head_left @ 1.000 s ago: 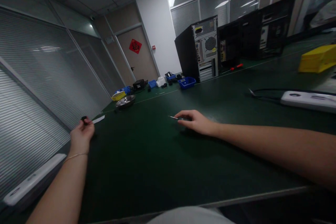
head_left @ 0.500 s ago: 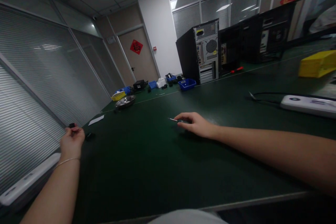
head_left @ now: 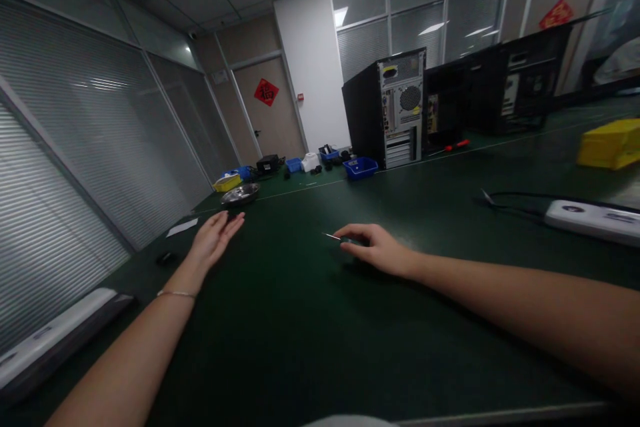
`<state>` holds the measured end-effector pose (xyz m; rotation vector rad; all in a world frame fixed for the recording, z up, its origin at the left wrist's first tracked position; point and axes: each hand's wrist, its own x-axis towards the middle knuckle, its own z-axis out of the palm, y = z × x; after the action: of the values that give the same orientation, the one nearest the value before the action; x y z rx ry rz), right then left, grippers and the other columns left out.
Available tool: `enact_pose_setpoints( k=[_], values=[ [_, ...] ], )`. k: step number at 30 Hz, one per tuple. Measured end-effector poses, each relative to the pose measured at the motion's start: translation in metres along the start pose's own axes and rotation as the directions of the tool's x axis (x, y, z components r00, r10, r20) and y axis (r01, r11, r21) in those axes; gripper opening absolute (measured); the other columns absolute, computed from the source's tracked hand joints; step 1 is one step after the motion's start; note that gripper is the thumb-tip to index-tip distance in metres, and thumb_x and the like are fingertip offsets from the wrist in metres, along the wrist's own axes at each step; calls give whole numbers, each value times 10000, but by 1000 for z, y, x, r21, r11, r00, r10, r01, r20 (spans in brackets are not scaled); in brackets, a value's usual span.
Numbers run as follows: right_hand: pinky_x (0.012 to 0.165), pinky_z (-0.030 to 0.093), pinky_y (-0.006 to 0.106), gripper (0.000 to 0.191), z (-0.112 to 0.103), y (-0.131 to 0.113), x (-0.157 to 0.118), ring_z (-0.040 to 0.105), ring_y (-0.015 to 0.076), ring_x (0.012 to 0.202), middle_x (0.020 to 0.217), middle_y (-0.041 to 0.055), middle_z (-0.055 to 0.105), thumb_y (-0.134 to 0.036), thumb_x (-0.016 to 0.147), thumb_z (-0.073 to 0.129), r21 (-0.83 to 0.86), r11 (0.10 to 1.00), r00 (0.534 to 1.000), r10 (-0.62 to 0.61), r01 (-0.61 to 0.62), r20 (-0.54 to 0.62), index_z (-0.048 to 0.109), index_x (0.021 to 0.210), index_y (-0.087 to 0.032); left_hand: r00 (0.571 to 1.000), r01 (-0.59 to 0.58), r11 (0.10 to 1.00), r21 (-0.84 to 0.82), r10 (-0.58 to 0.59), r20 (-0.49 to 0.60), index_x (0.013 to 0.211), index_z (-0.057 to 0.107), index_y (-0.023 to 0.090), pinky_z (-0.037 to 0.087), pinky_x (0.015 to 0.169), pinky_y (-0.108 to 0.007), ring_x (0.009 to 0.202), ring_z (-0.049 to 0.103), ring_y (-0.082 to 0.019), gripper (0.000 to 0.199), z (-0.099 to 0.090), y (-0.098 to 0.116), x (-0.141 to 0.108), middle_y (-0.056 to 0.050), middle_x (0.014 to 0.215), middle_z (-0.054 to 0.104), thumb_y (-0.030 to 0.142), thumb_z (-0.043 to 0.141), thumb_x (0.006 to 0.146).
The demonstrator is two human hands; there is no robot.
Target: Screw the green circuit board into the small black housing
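Note:
My left hand (head_left: pixel 214 240) is raised over the left part of the table. Its thumb and fingers are held around a small black piece (head_left: pixel 232 217), mostly hidden between them. My right hand (head_left: pixel 373 247) rests low over the middle of the table, fingers curled round the dark handle of a screwdriver (head_left: pixel 332 237). The thin metal shaft points left, towards the left hand. Another small black object (head_left: pixel 165 258) lies on the table to the left of my left wrist.
Behind the hands sit a metal bowl (head_left: pixel 241 194) and a blue tray (head_left: pixel 361 168). Computer cases (head_left: pixel 400 110) stand at the back right. Power strips (head_left: pixel 595 219) lie at both sides, near a yellow bin (head_left: pixel 607 145). A red-handled screwdriver (head_left: pixel 457 145) lies by the cases.
My left hand has swung right and forward from the table's left edge, its fingers now more stretched. My right hand stays in place with the screwdriver. The view has shifted slightly.

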<state>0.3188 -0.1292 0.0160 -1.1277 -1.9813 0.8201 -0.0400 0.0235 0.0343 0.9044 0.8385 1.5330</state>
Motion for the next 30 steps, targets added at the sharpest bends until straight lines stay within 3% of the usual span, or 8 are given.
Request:
enact_pose_setpoints(
  k=[5,11,15,20,25,30],
  values=[
    [805,477,361,346,-1,5,0,595,227,938,1104,64,640,-374,919,517,7,1000,1000,15,-15,11,606,1197,-189,977,89,982,165,-118,180,884,619,110,588,769,-265,866,694,-173,164,40,-27,-32,-79,882,650,-33,549,848],
    [830,471,376,351,-1,1,0,594,231,947,1106,67,642,-389,918,511,4,1000,1000,27,-27,9,613,1192,-193,891,107,931,349,-246,381,979,698,128,493,767,-247,815,616,-133,241,65,-41,-66,-82,990,670,71,728,747],
    [851,469,374,324,0,-4,-1,593,229,973,1111,64,643,-358,922,512,0,1000,1000,5,-5,4,616,1181,-194,824,96,898,429,-314,472,1076,687,120,434,681,-258,756,566,-133,302,71,-46,-78,-89,946,664,211,715,790],
    [814,474,344,328,0,-8,-2,591,220,957,1104,62,642,-351,930,503,-8,1000,1000,-27,27,1,600,1196,-187,776,86,873,480,-361,518,1127,665,132,420,674,-281,739,552,-140,330,74,-50,-86,-49,851,614,262,675,824],
    [728,463,315,330,2,-6,-1,585,198,853,1052,56,643,-341,929,512,-20,998,998,-65,65,6,580,1213,-187,734,107,862,495,-404,546,1097,665,112,458,802,-331,836,594,-168,277,81,-48,-95,-92,957,641,236,638,851],
    [742,468,311,315,3,-4,0,592,198,869,1081,57,650,-323,922,526,-22,995,995,-95,96,36,606,1196,-189,701,117,872,475,-411,583,1215,594,126,449,920,-410,923,630,-205,390,85,-49,-102,-129,1050,665,237,651,846]
  ],
)
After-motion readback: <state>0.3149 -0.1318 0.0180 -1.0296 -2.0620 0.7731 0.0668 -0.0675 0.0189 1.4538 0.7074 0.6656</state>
